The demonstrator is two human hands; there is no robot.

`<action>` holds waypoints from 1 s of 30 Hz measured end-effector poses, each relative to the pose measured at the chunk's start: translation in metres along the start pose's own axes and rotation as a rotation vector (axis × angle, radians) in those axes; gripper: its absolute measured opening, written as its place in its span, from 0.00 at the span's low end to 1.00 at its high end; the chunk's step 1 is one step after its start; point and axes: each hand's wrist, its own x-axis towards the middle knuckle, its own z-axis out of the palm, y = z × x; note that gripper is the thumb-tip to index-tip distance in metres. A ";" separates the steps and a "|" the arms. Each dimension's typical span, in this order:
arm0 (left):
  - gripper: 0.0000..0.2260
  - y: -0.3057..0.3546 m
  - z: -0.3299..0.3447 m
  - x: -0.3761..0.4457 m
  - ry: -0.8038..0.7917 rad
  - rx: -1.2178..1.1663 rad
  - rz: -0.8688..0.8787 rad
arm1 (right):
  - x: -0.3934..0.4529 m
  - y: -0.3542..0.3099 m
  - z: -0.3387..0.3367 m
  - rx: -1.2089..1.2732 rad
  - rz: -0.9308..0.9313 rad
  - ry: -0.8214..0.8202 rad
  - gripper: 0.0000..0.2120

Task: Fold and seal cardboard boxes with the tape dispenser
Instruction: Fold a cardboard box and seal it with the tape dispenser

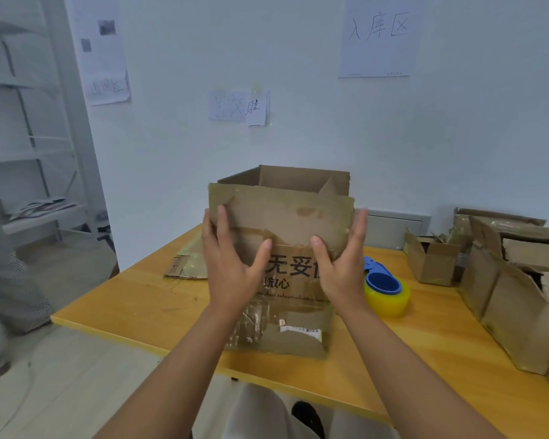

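Brown, worn cardboard box (282, 299) with black print, standing open-topped on the yellow wooden table (133, 299). Left hand (232, 264) and right hand (339, 267) on its two sides, fingers mostly straight, thumbs pressed on the near raised flap (282, 213). Looks light and bendy, a bit slippery where old tape shines. Best held by the side edges. Blue tape dispenser with yellow roll (385, 289) just beside the box, on the right.
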 end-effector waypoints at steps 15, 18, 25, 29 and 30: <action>0.39 -0.003 0.000 0.009 0.051 -0.016 0.169 | 0.003 -0.008 -0.004 -0.279 -0.155 0.065 0.48; 0.39 -0.003 0.000 0.013 0.034 -0.023 0.194 | 0.005 -0.008 -0.005 -0.302 -0.162 0.046 0.49; 0.37 -0.006 -0.003 0.016 0.047 0.025 0.202 | 0.007 -0.008 -0.005 -0.342 -0.172 0.008 0.49; 0.35 -0.006 -0.007 0.019 0.047 0.036 0.205 | 0.007 -0.010 -0.006 -0.339 -0.135 -0.050 0.49; 0.35 -0.006 -0.008 0.020 0.042 0.012 0.209 | 0.007 -0.010 -0.007 -0.334 -0.131 -0.058 0.49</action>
